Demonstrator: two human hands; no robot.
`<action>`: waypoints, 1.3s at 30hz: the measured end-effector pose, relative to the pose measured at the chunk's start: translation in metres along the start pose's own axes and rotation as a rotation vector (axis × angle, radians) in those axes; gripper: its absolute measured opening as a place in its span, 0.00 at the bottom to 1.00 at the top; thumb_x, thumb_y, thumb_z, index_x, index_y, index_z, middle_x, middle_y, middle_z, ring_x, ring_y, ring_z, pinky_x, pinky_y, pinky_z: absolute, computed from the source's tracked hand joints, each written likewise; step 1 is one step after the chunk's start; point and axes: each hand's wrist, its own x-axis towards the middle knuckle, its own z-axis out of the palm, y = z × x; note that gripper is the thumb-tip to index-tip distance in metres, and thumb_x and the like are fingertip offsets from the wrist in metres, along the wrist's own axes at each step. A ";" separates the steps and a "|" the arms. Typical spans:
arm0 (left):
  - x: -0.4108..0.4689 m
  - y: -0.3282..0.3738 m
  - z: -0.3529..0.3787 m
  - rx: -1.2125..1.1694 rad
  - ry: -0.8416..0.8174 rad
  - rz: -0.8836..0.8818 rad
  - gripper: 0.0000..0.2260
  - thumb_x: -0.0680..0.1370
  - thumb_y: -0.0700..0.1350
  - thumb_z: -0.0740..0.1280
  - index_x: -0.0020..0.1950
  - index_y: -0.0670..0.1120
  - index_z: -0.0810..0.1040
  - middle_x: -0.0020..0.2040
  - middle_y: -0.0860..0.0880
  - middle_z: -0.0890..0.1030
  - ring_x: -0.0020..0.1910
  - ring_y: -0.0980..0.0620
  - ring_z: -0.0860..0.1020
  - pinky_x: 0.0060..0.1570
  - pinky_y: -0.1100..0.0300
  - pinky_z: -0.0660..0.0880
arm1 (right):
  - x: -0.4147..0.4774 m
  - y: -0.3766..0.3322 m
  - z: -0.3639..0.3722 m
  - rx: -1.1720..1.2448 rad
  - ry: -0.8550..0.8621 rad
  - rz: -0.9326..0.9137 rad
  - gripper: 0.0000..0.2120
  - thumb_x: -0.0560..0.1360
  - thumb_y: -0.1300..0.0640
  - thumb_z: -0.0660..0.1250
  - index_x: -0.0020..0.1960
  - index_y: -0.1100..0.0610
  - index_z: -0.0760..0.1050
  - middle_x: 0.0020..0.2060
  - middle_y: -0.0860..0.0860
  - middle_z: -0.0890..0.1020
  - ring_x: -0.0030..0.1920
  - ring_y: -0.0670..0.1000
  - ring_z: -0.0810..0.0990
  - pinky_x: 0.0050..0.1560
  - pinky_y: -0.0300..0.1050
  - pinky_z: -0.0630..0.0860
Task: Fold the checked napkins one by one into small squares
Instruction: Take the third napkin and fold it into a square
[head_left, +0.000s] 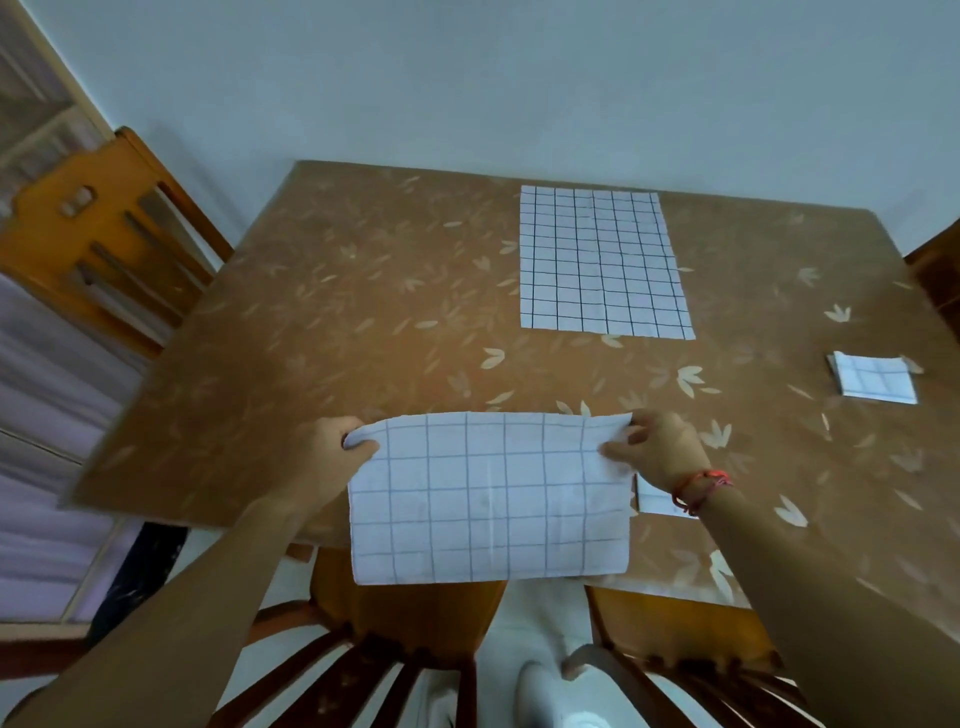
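Note:
I hold a white napkin with blue checks (488, 499) up in the air over the table's near edge; it hangs as a wide rectangle. My left hand (332, 452) pinches its upper left corner and my right hand (660, 449) pinches its upper right corner. A second checked napkin (597, 265) lies flat and unfolded at the back of the table. A small folded checked square (875, 382) rests at the right. Another piece of white cloth (657, 499) shows under my right wrist, mostly hidden.
The table (363, 322) has a brown leaf-patterned cover. Wooden chairs stand at the left (104, 234), at the far right (935, 270) and just below the near edge (405, 649). A wall runs behind the table.

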 end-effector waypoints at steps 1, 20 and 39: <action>0.007 -0.005 0.005 0.020 -0.002 -0.012 0.13 0.76 0.45 0.66 0.33 0.42 0.73 0.30 0.40 0.74 0.28 0.47 0.69 0.29 0.57 0.62 | 0.005 0.000 0.004 -0.006 0.000 0.015 0.14 0.67 0.53 0.77 0.50 0.55 0.80 0.37 0.49 0.82 0.39 0.50 0.81 0.35 0.36 0.72; 0.057 -0.034 0.062 0.161 0.044 -0.056 0.20 0.75 0.40 0.71 0.28 0.48 0.63 0.24 0.51 0.64 0.26 0.50 0.64 0.30 0.59 0.59 | 0.076 0.015 0.065 -0.202 -0.004 0.148 0.23 0.67 0.52 0.74 0.61 0.50 0.75 0.51 0.54 0.83 0.52 0.58 0.81 0.52 0.49 0.79; -0.099 -0.002 0.170 0.444 -0.214 0.575 0.32 0.74 0.51 0.71 0.74 0.41 0.65 0.75 0.41 0.65 0.75 0.45 0.61 0.71 0.48 0.62 | -0.076 0.025 0.153 -0.564 -0.177 -0.681 0.42 0.67 0.48 0.63 0.76 0.63 0.54 0.76 0.61 0.55 0.76 0.59 0.53 0.72 0.56 0.62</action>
